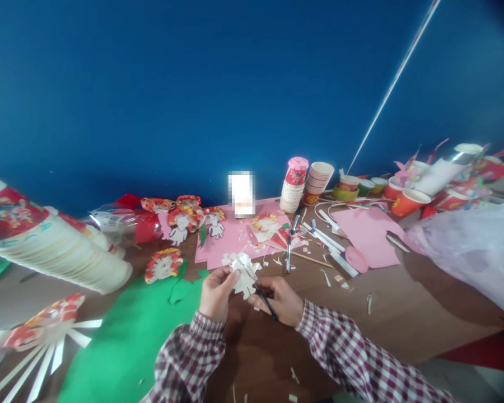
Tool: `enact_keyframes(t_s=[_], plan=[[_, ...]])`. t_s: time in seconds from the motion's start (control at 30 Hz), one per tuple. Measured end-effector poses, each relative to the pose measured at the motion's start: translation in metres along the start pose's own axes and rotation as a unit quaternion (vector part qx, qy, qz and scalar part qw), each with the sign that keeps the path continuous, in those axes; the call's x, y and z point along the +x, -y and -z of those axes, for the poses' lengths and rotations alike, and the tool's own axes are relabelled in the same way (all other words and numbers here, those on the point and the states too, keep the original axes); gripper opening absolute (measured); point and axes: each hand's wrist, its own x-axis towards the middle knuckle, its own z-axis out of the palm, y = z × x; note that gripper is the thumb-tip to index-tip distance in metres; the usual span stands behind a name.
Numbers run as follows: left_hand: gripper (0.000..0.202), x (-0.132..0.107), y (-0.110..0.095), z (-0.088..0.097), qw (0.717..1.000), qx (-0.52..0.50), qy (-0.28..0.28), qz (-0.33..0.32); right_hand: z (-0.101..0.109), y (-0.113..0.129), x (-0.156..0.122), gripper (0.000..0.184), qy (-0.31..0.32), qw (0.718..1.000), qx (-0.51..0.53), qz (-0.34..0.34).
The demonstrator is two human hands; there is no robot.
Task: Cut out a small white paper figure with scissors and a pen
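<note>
Near the front of the table, my left hand (217, 291) pinches a white paper cut-out figure (245, 281) between thumb and fingers. My right hand (282, 299) is closed around a slim black tool (267, 304), whose front end meets the right side of the figure. A thin dark line crosses the paper there; whether it is part of the tool or a mark, I cannot tell. Behind the hands lie pink paper sheets (222, 254) strewn with white scraps. Similar figures with black outlines (215, 225) and red-yellow paper-cup rims stand at the back left.
Green paper (121, 330) covers the left front, beside a cup cut into strips (52, 333). A long stack of paper cups (67, 252) lies at left. More cup stacks (294, 187), pens (292, 243), a pink sheet (372, 232) and a plastic bag (474, 246) occupy the right.
</note>
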Motion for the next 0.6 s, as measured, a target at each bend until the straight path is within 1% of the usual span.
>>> enact_keyframes(t_s=[0.23,0.37,0.53,0.6], plan=[[0.028,-0.001,0.000,-0.002,1.000,-0.007,-0.006,0.008,0.000,-0.001,-0.001,0.031,-0.016,0.999,-0.039,0.005],[0.028,-0.002,-0.002,-0.004,1.000,-0.018,-0.005,0.007,0.001,-0.002,0.000,0.030,-0.023,0.998,-0.057,-0.004],[0.028,0.000,-0.008,-0.002,0.999,-0.011,0.020,0.024,0.000,-0.001,0.000,0.030,0.010,1.000,-0.023,-0.009],[0.029,0.000,-0.010,-0.001,0.999,-0.001,0.027,0.023,0.000,0.000,0.000,0.030,0.012,1.000,-0.022,-0.009]])
